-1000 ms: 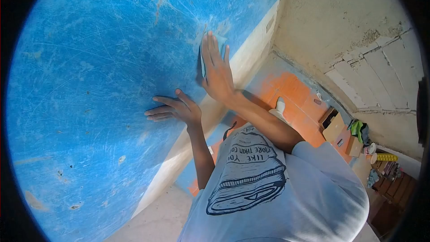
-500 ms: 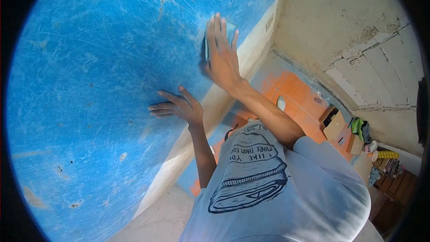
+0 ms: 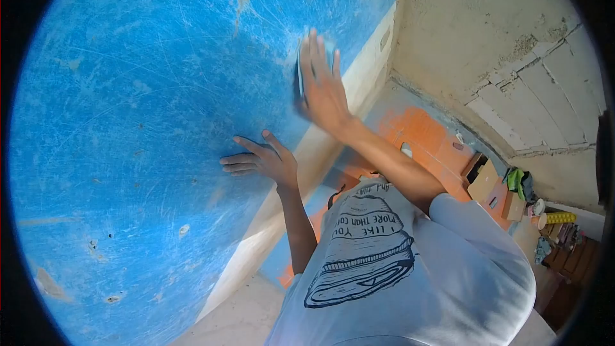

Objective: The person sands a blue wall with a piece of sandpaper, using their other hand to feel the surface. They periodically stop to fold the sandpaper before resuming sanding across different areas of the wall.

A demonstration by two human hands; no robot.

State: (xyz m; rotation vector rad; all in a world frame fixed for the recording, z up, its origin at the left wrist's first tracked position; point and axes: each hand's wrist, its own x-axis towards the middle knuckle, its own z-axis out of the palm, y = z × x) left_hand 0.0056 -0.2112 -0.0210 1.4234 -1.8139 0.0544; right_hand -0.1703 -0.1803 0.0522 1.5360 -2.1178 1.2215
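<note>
Sheet (image 3: 330, 47), under right grip (image 3: 325, 93), against blue wall (image 3: 160, 90)

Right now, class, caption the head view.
Right hand presses a thin, pale sheet against the scuffed blue wall, left hand nearby.

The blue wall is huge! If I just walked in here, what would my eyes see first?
Probably that scratched blue wall, filling the left side. Next, the right hand with a pale sheet under it, above the left hand with its fingers spread. Then maybe the bright orange patch on the floor, right of the middle.
</note>
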